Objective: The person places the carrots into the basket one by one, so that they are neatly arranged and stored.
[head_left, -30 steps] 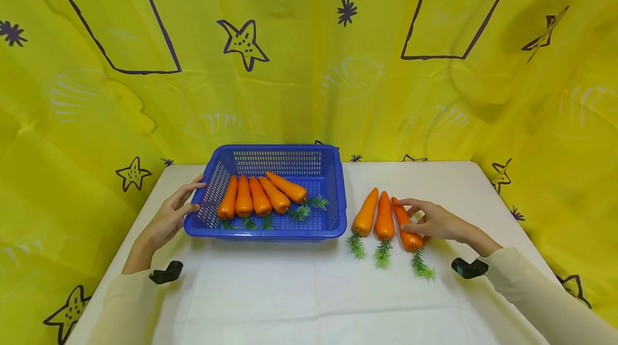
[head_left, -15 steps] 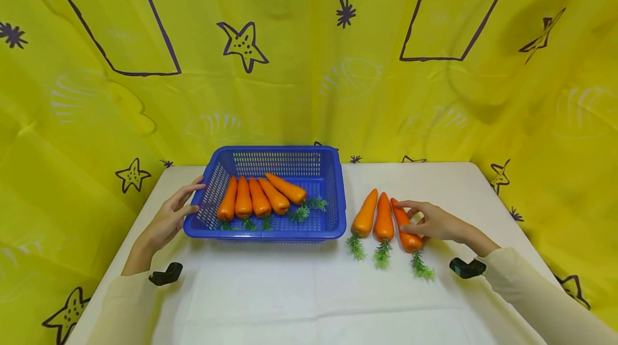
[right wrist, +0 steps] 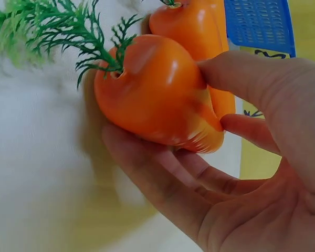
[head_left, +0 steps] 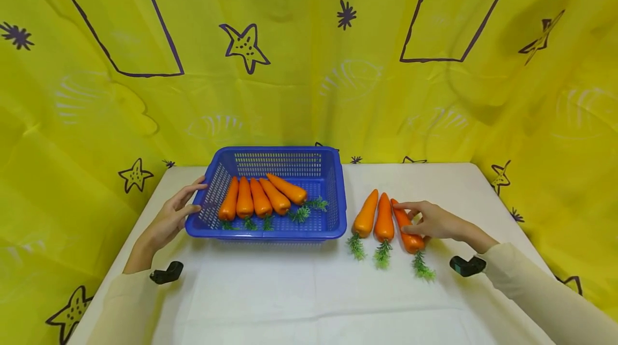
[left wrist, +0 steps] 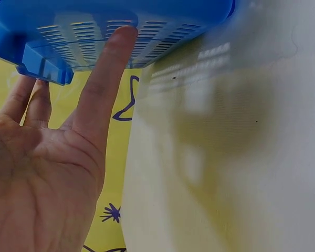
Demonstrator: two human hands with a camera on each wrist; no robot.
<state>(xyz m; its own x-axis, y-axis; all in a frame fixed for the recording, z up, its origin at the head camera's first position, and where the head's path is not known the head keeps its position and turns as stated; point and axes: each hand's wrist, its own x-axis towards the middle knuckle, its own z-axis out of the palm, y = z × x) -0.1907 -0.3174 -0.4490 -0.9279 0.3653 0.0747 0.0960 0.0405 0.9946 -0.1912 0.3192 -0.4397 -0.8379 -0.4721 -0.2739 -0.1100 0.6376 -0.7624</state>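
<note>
My right hand (head_left: 438, 220) grips the rightmost of three orange toy carrots on the white cloth. In the right wrist view, my thumb lies on one side of this carrot (right wrist: 152, 89) and the fingers curl around the other, its green leafy top pointing away. To its left lie the middle carrot (head_left: 384, 219) and another carrot (head_left: 366, 215). My left hand (head_left: 169, 219) touches the left side of a blue slotted basket (head_left: 275, 233) with fairly straight fingers. From the left wrist, one digit rests against the basket's outer wall below the rim. Several carrots (head_left: 260, 198) lie inside.
A white-covered table (head_left: 270, 296) carries everything. Behind and at both sides hangs a yellow curtain (head_left: 299, 87) with dark star drawings. The basket stands near the table's back edge.
The view has tilted very slightly. Both hands, the basket and the carrots keep essentially the same places.
</note>
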